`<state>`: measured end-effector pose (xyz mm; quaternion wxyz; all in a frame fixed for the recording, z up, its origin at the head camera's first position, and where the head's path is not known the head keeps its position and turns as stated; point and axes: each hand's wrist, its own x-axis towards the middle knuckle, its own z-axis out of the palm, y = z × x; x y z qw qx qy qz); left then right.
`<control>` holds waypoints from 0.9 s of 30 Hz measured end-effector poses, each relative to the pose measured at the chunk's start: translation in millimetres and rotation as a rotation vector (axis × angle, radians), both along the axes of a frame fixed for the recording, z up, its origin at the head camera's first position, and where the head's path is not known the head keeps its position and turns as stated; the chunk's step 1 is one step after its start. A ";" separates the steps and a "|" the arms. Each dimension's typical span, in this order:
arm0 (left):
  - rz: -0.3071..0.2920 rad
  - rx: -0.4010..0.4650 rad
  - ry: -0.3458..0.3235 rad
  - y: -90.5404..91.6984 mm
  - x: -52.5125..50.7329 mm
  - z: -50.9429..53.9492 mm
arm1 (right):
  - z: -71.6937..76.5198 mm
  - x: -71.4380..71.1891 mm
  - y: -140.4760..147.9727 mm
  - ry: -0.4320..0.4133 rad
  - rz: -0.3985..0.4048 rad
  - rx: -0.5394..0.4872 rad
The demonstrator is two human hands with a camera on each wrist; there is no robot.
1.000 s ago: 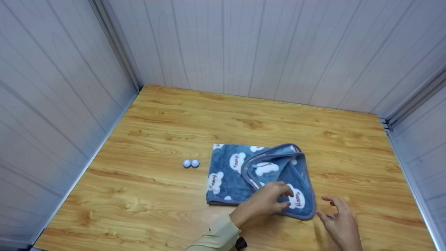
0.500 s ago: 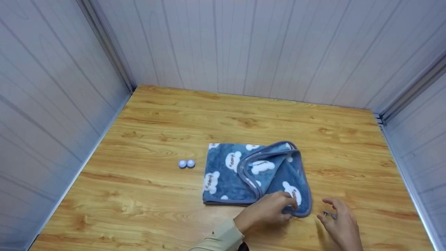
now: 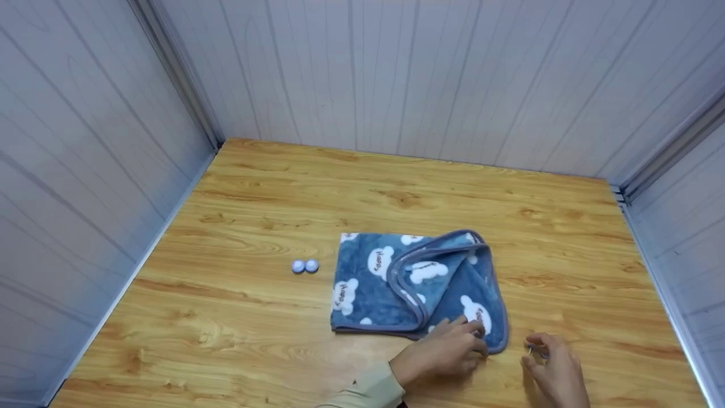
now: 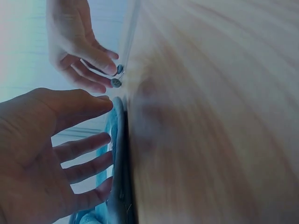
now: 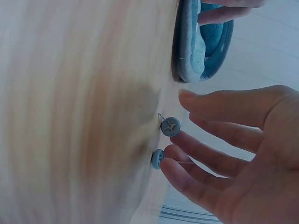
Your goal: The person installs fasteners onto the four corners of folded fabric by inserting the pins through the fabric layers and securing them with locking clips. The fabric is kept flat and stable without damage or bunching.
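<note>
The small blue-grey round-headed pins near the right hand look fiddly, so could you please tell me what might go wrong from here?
The small blue-grey round-headed pins have thin, exposed shafts close to the right hand, so a fingertip might get pricked. The blue fleece blanket with white patches has a loosely folded-back corner, which the left hand beside it could disturb.

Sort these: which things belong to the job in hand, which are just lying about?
Apparently the job: blue printed blanket, near left hand; two round-headed pins, by right hand.
Apparently lying about: two pale button-like pieces, left of the blanket.
</note>
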<state>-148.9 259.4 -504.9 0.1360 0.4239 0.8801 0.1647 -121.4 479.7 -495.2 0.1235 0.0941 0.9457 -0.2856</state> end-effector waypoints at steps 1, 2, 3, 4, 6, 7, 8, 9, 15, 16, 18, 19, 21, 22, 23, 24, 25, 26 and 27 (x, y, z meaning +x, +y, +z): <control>0.001 -0.014 0.006 1.0 0.5 -0.9 | -0.4 -1.1 -0.1 -0.005 -0.010 -0.002; 0.004 -0.027 0.003 2.2 0.8 -1.5 | -1.0 -1.9 -0.3 -0.006 -0.021 -0.005; 0.007 -0.040 0.001 3.1 0.9 -2.0 | -1.9 -2.6 -0.5 -0.003 -0.031 -0.009; 0.007 -0.053 0.003 4.0 1.0 -2.5 | -2.8 -2.9 -0.6 0.005 -0.038 -0.011; 0.008 -0.076 0.002 5.8 0.9 -3.4 | -4.5 -3.2 -0.4 0.029 -0.043 -0.015; 0.008 -0.085 0.001 6.4 0.9 -3.8 | -5.4 -2.9 -0.2 0.046 -0.040 -0.018; 0.007 -0.089 -0.002 6.9 0.9 -3.9 | -6.4 -2.6 0.2 0.063 -0.035 -0.015; 0.005 -0.092 0.000 7.2 0.9 -4.1 | -7.1 -2.2 0.7 0.084 -0.026 -0.013; -0.004 -0.097 0.051 6.6 1.6 -4.4 | -9.4 -0.1 4.4 0.175 0.046 -0.006; -0.007 -0.097 0.053 6.5 1.6 -4.5 | -9.5 -0.2 4.8 0.175 0.054 -0.005; -0.016 -0.102 0.067 6.6 1.7 -4.3 | -9.6 -0.7 5.5 0.169 0.069 -0.007; -0.018 -0.103 0.070 6.8 1.9 -4.1 | -9.9 -0.8 5.7 0.170 0.073 -0.006; -0.018 -0.109 0.063 7.2 1.8 -3.8 | -10.5 -1.4 5.9 0.167 0.082 -0.005; -0.018 -0.112 0.060 7.4 1.7 -3.9 | -10.7 -1.6 5.9 0.165 0.088 -0.005; -0.017 -0.118 0.062 7.6 1.7 -3.8 | -10.9 -1.9 5.7 0.169 0.095 -0.010; -0.014 -0.117 0.053 7.7 1.6 -3.9 | -11.2 -1.8 5.6 0.173 0.099 -0.012; -0.011 -0.118 0.049 7.6 1.5 -3.9 | -11.5 -1.7 5.3 0.178 0.100 -0.011; -0.010 -0.121 0.041 7.5 1.3 -3.9 | -11.5 -1.6 5.1 0.177 0.101 -0.010; -0.001 -0.117 0.016 7.3 1.0 -3.9 | -11.6 -1.6 4.8 0.176 0.102 -0.010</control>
